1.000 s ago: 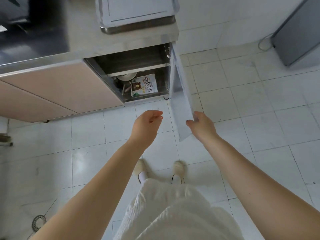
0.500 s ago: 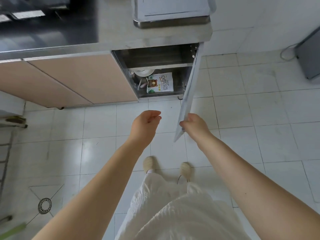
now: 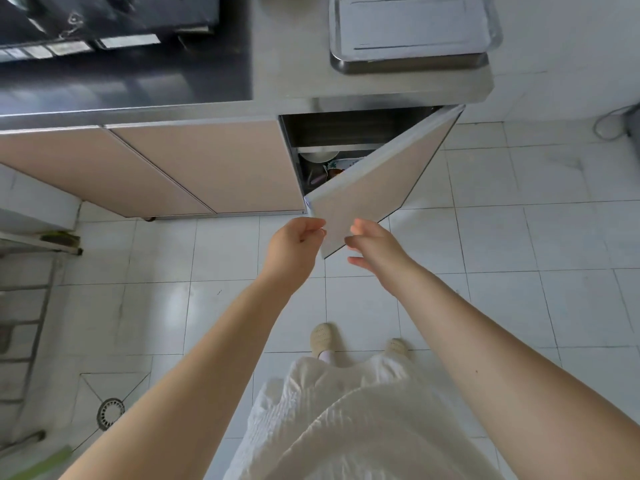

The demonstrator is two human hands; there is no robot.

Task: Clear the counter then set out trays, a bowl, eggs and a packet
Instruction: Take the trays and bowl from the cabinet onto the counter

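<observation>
A stack of steel trays (image 3: pixel 412 32) sits on the steel counter (image 3: pixel 287 64) above a low cupboard. The cupboard's beige door (image 3: pixel 374 192) stands half swung in. Behind it I see a white bowl (image 3: pixel 317 155) and a sliver of a printed packet (image 3: pixel 337 168) on the lower shelf. My right hand (image 3: pixel 372 245) has straight fingers against the door's outer face near its free lower corner. My left hand (image 3: pixel 296 242) hangs beside that corner with fingers loosely curled, holding nothing. No eggs are in view.
A black hob (image 3: pixel 121 43) fills the counter's left part. Two closed beige doors (image 3: pixel 166 168) run left of the open cupboard. White tiled floor with a round drain (image 3: pixel 110 412) lies below. A metal rack (image 3: pixel 31 306) stands at the left edge.
The cupboard door has swung from wide open to about half shut, covering most of the packet. My right hand went from gripping the door's edge to touching its outer face with straight fingers.
</observation>
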